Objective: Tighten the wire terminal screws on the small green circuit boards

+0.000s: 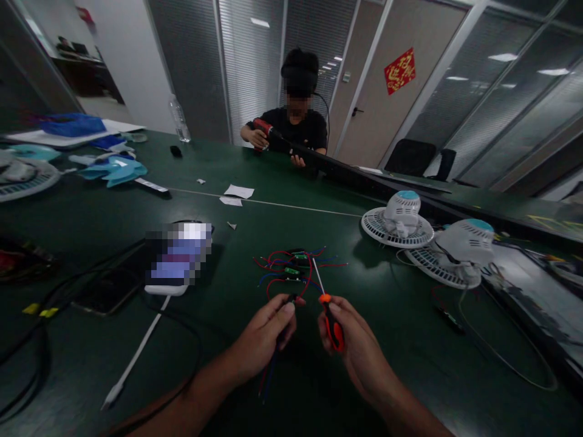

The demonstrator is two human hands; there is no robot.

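Note:
My left hand is closed in a pinch on a small black part with red and blue wires hanging below it. Most of that part is covered by the fingers. In my right hand is a screwdriver with an orange-and-black handle, its thin shaft pointing away from me, up and slightly left. The screwdriver tip appears close to several small green circuit boards with red and blue leads, which lie on the dark green table just beyond my hands. Whether the tip touches them I cannot tell.
Left are a lit phone, a white cable and black cables. Two white fan heads stand at right, near another wired board. Across the table a person holds a red power drill at a long black bar.

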